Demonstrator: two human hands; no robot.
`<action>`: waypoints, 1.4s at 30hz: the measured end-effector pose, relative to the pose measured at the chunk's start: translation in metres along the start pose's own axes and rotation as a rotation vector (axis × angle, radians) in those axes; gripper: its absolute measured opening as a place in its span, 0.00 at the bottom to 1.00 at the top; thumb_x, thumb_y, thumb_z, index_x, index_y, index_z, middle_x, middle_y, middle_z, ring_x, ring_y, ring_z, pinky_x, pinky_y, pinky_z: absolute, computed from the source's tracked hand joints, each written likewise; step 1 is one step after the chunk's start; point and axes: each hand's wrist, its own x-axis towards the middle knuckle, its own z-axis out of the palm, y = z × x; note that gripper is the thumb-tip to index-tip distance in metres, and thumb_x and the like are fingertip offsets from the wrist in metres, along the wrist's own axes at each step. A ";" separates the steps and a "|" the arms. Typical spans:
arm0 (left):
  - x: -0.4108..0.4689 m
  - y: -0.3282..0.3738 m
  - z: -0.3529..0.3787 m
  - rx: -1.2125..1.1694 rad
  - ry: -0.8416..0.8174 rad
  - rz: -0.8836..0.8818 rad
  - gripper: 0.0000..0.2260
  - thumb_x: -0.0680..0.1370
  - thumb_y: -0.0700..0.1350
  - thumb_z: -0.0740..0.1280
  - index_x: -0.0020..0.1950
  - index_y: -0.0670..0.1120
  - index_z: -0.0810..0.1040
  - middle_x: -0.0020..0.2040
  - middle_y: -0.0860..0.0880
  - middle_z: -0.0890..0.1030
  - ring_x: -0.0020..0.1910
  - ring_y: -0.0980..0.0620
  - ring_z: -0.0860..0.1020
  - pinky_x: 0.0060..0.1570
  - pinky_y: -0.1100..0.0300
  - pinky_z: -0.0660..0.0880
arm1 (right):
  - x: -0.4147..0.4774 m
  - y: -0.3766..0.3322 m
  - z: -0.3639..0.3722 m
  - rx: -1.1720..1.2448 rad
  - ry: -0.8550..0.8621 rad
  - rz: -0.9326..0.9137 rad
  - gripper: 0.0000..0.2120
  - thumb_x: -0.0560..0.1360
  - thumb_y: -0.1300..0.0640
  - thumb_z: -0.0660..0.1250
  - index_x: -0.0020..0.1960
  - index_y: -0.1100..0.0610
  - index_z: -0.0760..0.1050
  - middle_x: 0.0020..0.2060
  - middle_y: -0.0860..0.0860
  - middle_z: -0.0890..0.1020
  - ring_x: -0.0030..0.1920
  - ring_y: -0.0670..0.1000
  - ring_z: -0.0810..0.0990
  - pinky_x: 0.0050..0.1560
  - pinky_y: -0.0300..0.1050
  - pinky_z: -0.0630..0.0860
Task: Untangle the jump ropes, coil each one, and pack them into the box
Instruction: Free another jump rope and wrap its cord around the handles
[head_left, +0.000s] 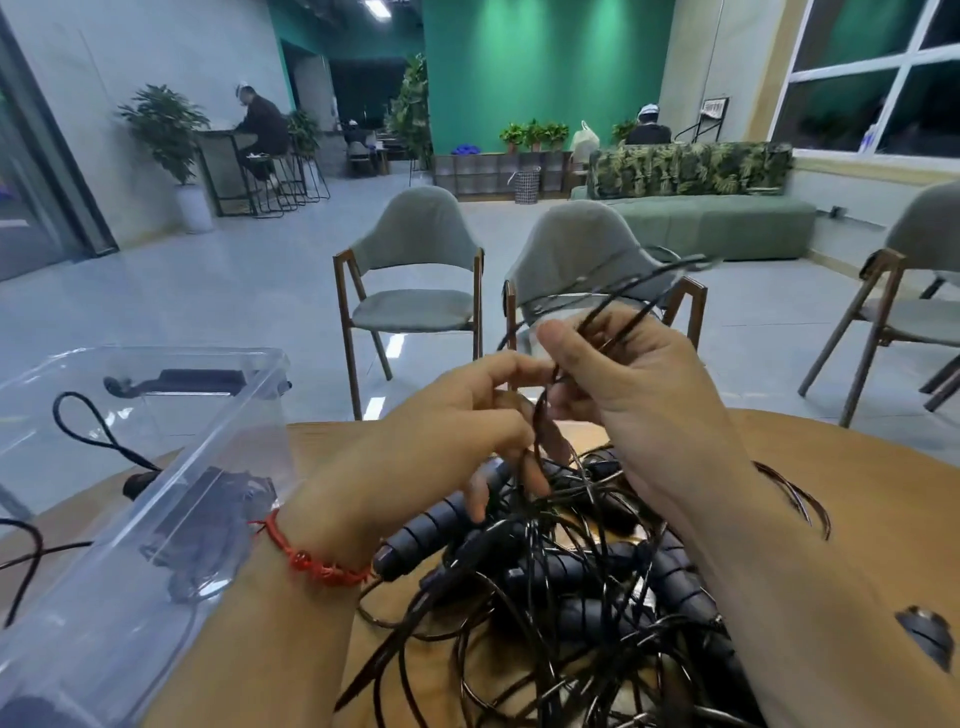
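Head view: your left hand and right hand are raised close together over the wooden table, fingertips nearly meeting.

Right hand: fingers curled round a few thin black strands. The strands fan up and away out of the top of that fist, toward the grey chair beyond it.

Left hand: thumb and forefinger reach across and pinch the same strands just under the right fist. Its other fingers curl down toward the pile. The number of strands in either grip is too blurred to count.

Jump ropes: one black tangle on the table, directly below both hands and between your forearms. Ribbed dark handles lie buried in it, one end just beside your left wrist, more under the right forearm. Loose loops spill out past the right forearm. A dark ribbed piece lies apart, right of that arm.

Box: clear plastic, open top, just left of your left forearm. A black handle and a cord loop show through its walls. Can't tell which bits sit inside and which lie behind it.

Red beaded bracelet on your left wrist. Second grey chair is beyond the left hand.
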 end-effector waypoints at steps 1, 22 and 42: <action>0.000 0.000 -0.001 0.043 -0.028 0.002 0.14 0.85 0.38 0.64 0.69 0.51 0.78 0.53 0.46 0.87 0.49 0.46 0.87 0.29 0.58 0.77 | 0.001 0.000 -0.001 0.054 0.017 0.001 0.08 0.76 0.52 0.77 0.46 0.57 0.82 0.36 0.55 0.83 0.34 0.52 0.83 0.39 0.47 0.82; -0.003 0.020 -0.005 -0.444 0.427 0.536 0.12 0.86 0.45 0.62 0.63 0.46 0.83 0.45 0.49 0.83 0.36 0.57 0.73 0.33 0.65 0.70 | -0.020 0.008 0.008 -0.476 -0.378 0.066 0.08 0.85 0.48 0.67 0.58 0.45 0.84 0.53 0.40 0.87 0.57 0.41 0.84 0.66 0.56 0.78; 0.011 -0.017 -0.002 0.512 0.172 0.031 0.08 0.85 0.59 0.64 0.58 0.64 0.83 0.53 0.62 0.85 0.55 0.65 0.81 0.56 0.54 0.78 | -0.013 -0.028 -0.007 0.471 0.066 -0.137 0.10 0.84 0.56 0.64 0.58 0.58 0.81 0.49 0.56 0.87 0.51 0.56 0.87 0.49 0.48 0.84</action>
